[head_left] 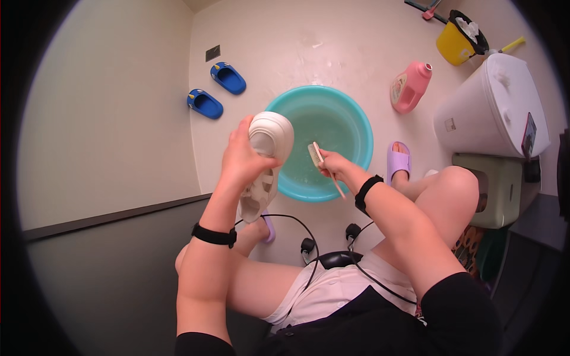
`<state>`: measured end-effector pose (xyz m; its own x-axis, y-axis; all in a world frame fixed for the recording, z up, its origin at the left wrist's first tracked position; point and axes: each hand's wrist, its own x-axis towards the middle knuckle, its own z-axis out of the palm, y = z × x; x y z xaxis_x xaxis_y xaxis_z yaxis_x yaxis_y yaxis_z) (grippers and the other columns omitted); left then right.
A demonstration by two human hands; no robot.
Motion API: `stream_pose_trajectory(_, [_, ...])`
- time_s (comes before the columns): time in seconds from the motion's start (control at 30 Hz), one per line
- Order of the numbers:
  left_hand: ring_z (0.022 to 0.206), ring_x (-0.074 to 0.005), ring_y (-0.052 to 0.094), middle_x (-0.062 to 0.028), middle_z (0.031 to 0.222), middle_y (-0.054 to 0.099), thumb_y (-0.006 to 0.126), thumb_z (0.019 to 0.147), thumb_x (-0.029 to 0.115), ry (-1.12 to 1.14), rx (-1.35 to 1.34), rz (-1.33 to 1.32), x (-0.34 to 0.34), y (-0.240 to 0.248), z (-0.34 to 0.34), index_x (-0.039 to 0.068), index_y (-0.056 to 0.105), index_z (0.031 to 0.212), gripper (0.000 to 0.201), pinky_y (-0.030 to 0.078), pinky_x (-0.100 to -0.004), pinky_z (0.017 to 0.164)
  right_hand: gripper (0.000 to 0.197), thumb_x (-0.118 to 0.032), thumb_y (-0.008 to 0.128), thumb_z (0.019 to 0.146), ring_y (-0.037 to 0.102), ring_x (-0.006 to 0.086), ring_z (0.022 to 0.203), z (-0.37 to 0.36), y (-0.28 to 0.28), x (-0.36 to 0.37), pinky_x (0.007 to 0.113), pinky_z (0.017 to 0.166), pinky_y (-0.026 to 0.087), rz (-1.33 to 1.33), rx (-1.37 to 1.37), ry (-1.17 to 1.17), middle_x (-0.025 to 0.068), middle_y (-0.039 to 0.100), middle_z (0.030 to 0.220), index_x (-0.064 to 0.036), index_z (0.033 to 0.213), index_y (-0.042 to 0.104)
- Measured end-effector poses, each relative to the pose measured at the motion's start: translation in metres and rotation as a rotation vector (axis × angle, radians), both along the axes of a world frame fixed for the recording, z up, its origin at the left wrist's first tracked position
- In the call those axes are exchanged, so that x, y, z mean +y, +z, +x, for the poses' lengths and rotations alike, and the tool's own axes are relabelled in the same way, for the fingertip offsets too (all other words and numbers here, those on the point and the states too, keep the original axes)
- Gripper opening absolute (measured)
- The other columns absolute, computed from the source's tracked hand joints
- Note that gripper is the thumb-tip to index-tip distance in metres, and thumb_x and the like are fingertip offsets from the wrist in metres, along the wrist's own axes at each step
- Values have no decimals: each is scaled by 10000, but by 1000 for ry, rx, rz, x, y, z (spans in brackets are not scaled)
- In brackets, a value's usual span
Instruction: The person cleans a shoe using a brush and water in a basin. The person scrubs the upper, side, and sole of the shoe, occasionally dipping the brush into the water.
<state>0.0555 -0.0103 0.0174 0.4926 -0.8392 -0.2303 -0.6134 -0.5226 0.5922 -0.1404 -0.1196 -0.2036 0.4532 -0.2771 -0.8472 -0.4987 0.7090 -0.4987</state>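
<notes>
My left hand [242, 155] is closed around a white shoe [270, 133], its toe end pointing away from me, beside the left rim of a turquoise basin [365, 127]. Water [323, 118] fills part of the basin. Over the basin's lower right side, my right hand [332, 163] grips a scrubbing brush [316, 153] with pale bristles facing left. The brush's thin handle sticks out below my fingers toward me. Brush and shoe are apart, with a gap between them.
Blue slippers [228, 78] lie by the left wall. A pink jug [411, 88] stands right of the basin, with a white lidded bin [493, 107] and a yellow bucket [460, 44] beyond. A greenish stool [487, 190] sits at right. Black cables [297, 219] hang near my legs.
</notes>
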Motion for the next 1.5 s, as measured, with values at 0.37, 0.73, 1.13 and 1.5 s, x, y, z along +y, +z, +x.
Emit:
stream_pose_trajectory(0.37, [1089, -356, 607, -204, 1186, 582, 878, 484, 170, -48, 82, -20, -1, 5, -6, 84, 450, 1355, 975, 521, -424, 913, 635, -42, 563, 867, 503, 167, 1142, -3, 213, -46, 327, 1011, 383, -410, -271, 216, 85, 573, 1204, -119, 1477, 406])
stream_pose_trajectory(0.73, [1105, -356, 604, -197, 1177, 586, 891, 489, 176, -90, 96, 6, -4, 1, -16, 76, 442, 1365, 989, 513, -424, 933, 530, -119, 640, 896, 592, 174, 1056, 14, 202, -34, 323, 962, 466, -675, -409, 144, 86, 617, 1193, -75, 1402, 489])
stream_pose_trajectory(1.13, [1100, -345, 599, -172, 1200, 582, 905, 479, 135, -24, 127, -133, -2, -5, 5, 89, 432, 1361, 1002, 511, -423, 940, 409, -14, 660, 869, 625, 165, 924, -11, 150, -35, 322, 848, 498, -845, -280, 334, 62, 686, 999, -143, 1256, 641])
stream_pose_trajectory(1.5, [1099, -340, 606, -185, 1230, 568, 894, 482, 121, -81, 26, 36, -3, 4, -15, 98, 453, 1346, 970, 516, -421, 929, 503, 65, 632, 868, 607, 137, 1010, 11, 200, -27, 301, 941, 483, -892, -455, 186, 73, 634, 1145, -88, 1345, 584])
